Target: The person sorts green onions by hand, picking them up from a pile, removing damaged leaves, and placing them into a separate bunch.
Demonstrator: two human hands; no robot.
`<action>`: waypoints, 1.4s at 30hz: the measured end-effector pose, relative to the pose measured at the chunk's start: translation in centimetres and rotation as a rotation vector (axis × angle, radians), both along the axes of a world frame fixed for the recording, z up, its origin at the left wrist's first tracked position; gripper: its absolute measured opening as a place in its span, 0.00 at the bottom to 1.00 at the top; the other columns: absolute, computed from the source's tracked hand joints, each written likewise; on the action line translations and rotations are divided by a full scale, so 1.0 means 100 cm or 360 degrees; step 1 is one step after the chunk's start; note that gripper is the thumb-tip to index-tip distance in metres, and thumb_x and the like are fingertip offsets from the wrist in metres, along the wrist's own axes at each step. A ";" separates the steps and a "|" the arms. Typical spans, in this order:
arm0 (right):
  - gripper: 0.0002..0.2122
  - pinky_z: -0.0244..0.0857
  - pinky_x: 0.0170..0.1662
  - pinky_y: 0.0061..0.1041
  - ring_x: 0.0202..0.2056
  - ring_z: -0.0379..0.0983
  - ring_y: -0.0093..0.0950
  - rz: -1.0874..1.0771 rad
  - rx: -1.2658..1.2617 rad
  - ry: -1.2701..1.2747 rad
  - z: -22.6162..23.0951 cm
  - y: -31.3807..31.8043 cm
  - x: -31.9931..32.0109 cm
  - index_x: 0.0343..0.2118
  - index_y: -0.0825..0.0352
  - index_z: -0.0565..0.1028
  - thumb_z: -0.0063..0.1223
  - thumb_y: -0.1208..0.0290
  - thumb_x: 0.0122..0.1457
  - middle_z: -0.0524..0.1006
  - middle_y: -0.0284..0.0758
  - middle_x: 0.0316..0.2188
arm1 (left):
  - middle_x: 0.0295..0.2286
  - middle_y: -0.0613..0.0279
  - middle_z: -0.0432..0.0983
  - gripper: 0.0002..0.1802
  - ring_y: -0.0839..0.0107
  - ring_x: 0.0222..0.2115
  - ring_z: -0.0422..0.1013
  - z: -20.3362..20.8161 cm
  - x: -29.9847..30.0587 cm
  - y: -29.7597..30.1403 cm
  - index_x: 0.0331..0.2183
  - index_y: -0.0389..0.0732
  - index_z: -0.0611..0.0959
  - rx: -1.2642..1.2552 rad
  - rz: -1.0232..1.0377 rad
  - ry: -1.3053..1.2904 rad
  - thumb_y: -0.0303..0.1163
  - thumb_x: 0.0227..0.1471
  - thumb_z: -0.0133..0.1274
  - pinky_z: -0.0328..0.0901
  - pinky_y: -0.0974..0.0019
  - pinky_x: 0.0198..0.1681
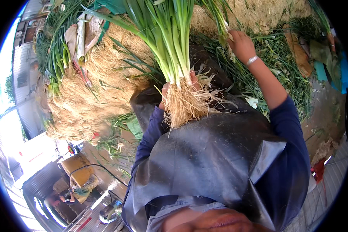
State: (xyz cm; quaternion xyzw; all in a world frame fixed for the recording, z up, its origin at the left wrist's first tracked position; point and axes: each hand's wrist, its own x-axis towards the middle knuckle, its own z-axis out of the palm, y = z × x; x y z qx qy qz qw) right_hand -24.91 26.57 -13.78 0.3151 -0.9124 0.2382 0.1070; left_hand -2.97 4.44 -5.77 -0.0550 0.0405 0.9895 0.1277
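Observation:
A thick bunch of green onions (pixel 173 50) stands upright in front of my chest, leaves pointing away and roots toward me. My left hand (pixel 165 92) is wrapped round its white lower stalks, just above the roots; part of the hand is hidden behind the bunch. The tangled pale roots (pixel 185 106) hang over my dark apron (pixel 205 150). Out to the right, my right hand (pixel 242 45) is closed on a limp green onion stalk (pixel 221 25), apart from the bunch. A pale band circles that wrist.
Piled green onions with straw-coloured roots (pixel 92 92) spread across the far side and left. Loose green leaves (pixel 276 58) lie heaped beneath my right arm. More green onions (pixel 54 50) lie at the far left. A yellowish box (pixel 78 169) stands at the lower left, near a dark cable.

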 end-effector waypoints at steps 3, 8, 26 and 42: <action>0.12 0.67 0.37 0.34 0.33 0.74 0.35 -0.0355 0.0330 -0.0714 -0.004 -0.036 -0.031 0.38 0.67 0.72 0.46 0.63 0.59 0.76 0.40 0.31 | 0.40 0.43 0.70 0.29 0.53 0.41 0.69 0.014 -0.005 0.002 0.49 0.25 0.66 0.0068 -0.0080 -0.0071 0.36 0.51 0.48 0.66 0.53 0.46; 0.12 0.67 0.25 0.15 0.23 0.73 0.16 0.0219 -0.0909 -0.2287 0.054 -0.048 0.016 0.31 0.64 0.75 0.48 0.60 0.59 0.78 0.31 0.22 | 0.46 0.42 0.68 0.32 0.49 0.45 0.67 0.009 -0.004 0.006 0.48 0.26 0.69 -0.0597 0.0021 -0.0349 0.45 0.50 0.45 0.64 0.51 0.49; 0.12 0.62 0.35 0.27 0.30 0.68 0.24 0.0650 -0.0972 -0.2876 -0.002 0.133 0.069 0.28 0.66 0.74 0.51 0.61 0.56 0.73 0.32 0.25 | 0.47 0.37 0.65 0.38 0.54 0.45 0.69 0.002 -0.006 0.003 0.55 0.31 0.60 -0.0261 -0.0186 -0.0179 0.45 0.50 0.49 0.67 0.55 0.47; 0.17 0.66 0.29 0.35 0.22 0.73 0.35 0.0098 -0.0144 -0.0646 0.000 -0.058 -0.030 0.28 0.67 0.70 0.44 0.55 0.60 0.74 0.39 0.18 | 0.54 0.43 0.58 0.41 0.50 0.55 0.56 0.012 -0.015 0.010 0.53 0.29 0.64 -0.0609 -0.0162 -0.0172 0.52 0.46 0.49 0.56 0.50 0.56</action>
